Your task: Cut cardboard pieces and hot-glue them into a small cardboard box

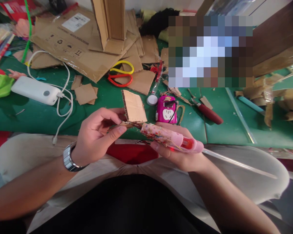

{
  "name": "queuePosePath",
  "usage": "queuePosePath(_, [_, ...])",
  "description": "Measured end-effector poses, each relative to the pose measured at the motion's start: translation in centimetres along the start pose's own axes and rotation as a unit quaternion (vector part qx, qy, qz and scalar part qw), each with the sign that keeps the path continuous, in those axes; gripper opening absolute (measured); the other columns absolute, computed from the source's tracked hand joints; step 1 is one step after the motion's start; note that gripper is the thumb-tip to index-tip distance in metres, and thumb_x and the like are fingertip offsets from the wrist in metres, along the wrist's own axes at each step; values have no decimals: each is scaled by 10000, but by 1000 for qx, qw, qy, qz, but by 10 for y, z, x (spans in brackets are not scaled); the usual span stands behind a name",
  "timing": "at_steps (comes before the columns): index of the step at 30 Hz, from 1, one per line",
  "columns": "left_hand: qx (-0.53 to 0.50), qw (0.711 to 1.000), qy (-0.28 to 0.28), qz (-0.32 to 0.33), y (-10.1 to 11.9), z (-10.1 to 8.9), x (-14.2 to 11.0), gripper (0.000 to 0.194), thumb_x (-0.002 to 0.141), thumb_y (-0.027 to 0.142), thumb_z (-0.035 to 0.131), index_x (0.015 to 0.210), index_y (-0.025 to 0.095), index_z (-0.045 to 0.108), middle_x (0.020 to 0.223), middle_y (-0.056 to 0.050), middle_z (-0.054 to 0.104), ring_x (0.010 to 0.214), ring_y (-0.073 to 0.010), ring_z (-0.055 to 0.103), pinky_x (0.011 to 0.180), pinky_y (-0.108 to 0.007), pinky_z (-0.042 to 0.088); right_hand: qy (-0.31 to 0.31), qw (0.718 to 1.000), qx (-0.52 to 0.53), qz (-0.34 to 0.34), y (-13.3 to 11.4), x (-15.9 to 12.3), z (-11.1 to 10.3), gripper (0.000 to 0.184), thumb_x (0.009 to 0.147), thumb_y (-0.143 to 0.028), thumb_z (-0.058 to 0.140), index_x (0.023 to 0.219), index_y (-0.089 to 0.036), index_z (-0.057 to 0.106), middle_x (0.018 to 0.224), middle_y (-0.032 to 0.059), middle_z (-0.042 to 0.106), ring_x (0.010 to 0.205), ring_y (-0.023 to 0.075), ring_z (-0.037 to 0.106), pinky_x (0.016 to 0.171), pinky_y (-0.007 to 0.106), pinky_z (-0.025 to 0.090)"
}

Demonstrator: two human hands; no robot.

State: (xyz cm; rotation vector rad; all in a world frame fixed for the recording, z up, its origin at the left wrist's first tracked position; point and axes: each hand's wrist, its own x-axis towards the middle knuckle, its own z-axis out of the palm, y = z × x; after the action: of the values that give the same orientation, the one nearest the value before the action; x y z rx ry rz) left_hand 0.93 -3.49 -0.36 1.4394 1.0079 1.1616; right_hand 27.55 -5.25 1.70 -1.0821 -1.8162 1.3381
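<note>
Pinched between the thumb and fingers of my left hand (100, 133) is a small cardboard piece (134, 105), with one panel standing upright and a lower edge pointing toward me. My right hand (178, 152) is wrapped round a pink hot glue gun (161, 134), its body smeared with dried glue and specks. The gun's nozzle meets the lower edge of the cardboard close to my left fingertips; whether it touches I cannot tell. A clear glue stick (239, 163) sticks out of the gun's rear. A red light glows by my right palm.
Beyond my hands lie a purple socket adapter (166, 110), a white cap (152, 99), scissors (120, 84) with red and yellow handles, and a red-handled tool (210, 113). A white power bank (36, 91) with cable is at left. Cardboard sheets (70, 45) fill the back.
</note>
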Motion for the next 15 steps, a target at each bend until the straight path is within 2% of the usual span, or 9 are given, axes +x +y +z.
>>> queuePosePath(4, [0, 1000, 6, 8, -1, 0, -1, 212, 959, 337, 905, 970, 234, 720, 1246, -96, 846, 1080, -245, 862, 881, -352, 757, 1, 1000, -6, -11, 1, 0, 0, 100, 1042, -236, 720, 1119, -207, 777, 819, 3, 675, 691, 159, 647, 608, 283, 513])
queuePosePath(8, [7, 1000, 6, -9, 0, 0, 0, 262, 958, 407, 903, 951, 238, 703, 1250, -101, 842, 1060, -266, 862, 861, -395, 766, 4, 1000, -19, 16, 0, -1, -2, 111, 1049, -289, 728, 1090, -203, 785, 838, 24, 720, 703, 175, 662, 600, 295, 517])
queuePosePath(15, [8, 1000, -4, -12, 0, -2, -1, 258, 966, 398, 897, 949, 243, 692, 1274, -79, 827, 1038, -246, 853, 845, -366, 752, 8, 999, -22, 24, 1, -2, -1, 138, 1054, -328, 734, 1089, -204, 781, 855, 40, 742, 701, 184, 661, 598, 308, 526])
